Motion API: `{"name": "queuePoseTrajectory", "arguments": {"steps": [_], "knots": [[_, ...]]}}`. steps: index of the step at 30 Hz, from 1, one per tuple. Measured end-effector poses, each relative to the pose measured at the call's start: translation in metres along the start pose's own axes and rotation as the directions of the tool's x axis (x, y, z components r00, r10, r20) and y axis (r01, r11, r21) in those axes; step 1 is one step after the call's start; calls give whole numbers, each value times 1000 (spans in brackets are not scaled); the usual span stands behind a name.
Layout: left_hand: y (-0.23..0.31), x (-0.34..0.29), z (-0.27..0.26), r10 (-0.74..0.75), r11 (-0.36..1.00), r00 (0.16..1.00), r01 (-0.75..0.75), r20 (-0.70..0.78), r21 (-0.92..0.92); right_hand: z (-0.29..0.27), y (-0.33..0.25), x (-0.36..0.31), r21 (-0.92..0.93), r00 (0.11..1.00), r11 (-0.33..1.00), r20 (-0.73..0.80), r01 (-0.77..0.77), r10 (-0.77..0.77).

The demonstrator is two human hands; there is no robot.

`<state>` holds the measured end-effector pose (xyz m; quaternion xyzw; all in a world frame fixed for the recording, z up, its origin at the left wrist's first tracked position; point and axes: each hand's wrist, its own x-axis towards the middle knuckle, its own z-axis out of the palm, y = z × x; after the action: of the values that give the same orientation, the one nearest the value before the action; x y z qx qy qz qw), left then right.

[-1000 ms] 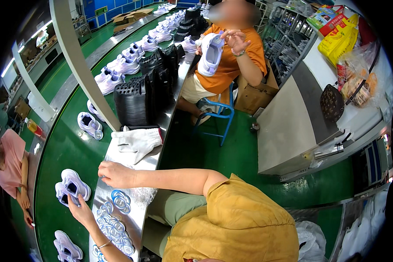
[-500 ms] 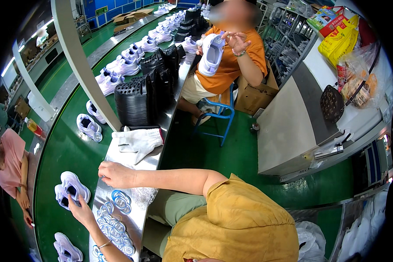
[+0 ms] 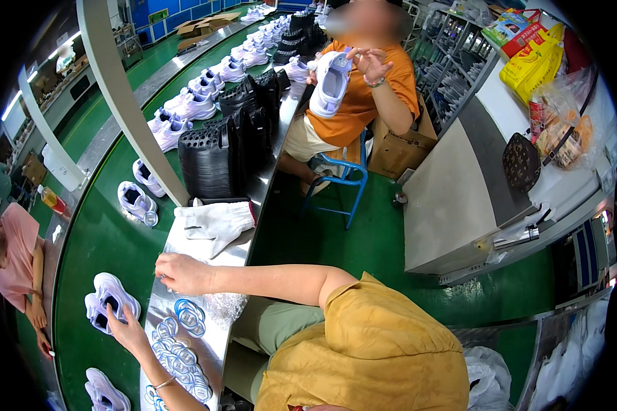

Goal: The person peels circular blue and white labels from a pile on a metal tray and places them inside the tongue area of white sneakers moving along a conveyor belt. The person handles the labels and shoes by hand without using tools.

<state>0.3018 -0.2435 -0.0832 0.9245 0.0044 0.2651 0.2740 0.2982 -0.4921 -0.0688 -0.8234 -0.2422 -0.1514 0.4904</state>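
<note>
On the green belt (image 3: 96,260), the left hand (image 3: 127,329) grips a white shoe pair (image 3: 110,301). The right hand (image 3: 182,272) rests with fingers curled, empty, on the table (image 3: 185,246). Many insoles (image 3: 178,349) wait unused.

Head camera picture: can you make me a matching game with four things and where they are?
Things:
1. pair of white shoes
2. white gloves
3. blue stool
4. clear insoles

Places:
A. on the green floor, under a seated person in an orange shirt
B. on the metal table, between the two hands
C. on the green belt, at the left hand
D. on the metal table, beyond the right hand

Pairs: 1-C, 2-D, 3-A, 4-B
</note>
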Motion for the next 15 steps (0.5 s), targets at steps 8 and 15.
{"name": "queuePoseTrajectory", "arguments": {"steps": [8,15], "knots": [[-1,0,2,1,1000,1000,-1,-13,6,-7,1,-2,-9,999,1000,35,14,-14],[12,2,-1,-54,997,998,54,-10,-55,-14,-1,-1,11,998,999,-29,54,-53]]}}
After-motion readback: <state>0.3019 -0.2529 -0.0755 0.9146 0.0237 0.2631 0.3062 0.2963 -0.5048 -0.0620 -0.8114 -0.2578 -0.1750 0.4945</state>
